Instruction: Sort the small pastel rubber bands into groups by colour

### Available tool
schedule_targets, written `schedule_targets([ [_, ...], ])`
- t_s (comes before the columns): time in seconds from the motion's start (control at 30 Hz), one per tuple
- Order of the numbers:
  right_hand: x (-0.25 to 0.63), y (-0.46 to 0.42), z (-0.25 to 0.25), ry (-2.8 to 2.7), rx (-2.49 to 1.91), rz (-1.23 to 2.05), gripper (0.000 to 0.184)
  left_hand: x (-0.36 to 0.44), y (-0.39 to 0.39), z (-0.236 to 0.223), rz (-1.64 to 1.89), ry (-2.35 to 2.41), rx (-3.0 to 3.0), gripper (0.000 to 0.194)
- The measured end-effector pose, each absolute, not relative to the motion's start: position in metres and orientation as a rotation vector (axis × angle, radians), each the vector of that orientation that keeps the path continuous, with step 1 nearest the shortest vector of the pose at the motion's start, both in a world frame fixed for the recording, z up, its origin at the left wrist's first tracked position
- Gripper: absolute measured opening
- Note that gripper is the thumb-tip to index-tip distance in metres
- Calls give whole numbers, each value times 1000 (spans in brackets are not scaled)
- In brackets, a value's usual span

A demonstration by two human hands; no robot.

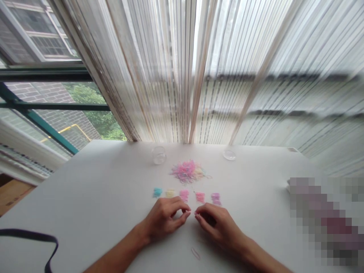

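Observation:
My left hand (166,219) and my right hand (216,224) rest on a white table (99,197), fingertips almost meeting in the middle. Both have their fingers curled in a pinch; whatever lies between them is too small to make out. Just beyond the fingers runs a row of small sorted heaps: blue (157,192), yellow (170,193), pink (184,194), a deeper pink (200,196) and purple (215,198). Farther back lies a mixed pile of tiny coloured elastic bands (187,170). One loose band (195,253) lies between my forearms.
A clear little jar (158,154) stands at the back left of the pile, and its clear lid (229,154) lies at the back right. Striped sheer curtains hang behind the table. A dark strap (36,239) lies at the near left. A blurred patch covers the right edge.

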State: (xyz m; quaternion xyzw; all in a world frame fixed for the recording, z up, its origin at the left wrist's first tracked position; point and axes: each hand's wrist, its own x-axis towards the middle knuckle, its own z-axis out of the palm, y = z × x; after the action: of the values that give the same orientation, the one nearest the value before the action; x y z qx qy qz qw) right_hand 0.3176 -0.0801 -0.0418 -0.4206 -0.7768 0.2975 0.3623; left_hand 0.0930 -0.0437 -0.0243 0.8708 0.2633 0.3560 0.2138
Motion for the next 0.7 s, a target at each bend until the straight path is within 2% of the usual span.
schedule_targets([
  [0.7,318,-78,-41,-1984,-1092,747,14,91,-42,-22,1021,732,2388,7],
])
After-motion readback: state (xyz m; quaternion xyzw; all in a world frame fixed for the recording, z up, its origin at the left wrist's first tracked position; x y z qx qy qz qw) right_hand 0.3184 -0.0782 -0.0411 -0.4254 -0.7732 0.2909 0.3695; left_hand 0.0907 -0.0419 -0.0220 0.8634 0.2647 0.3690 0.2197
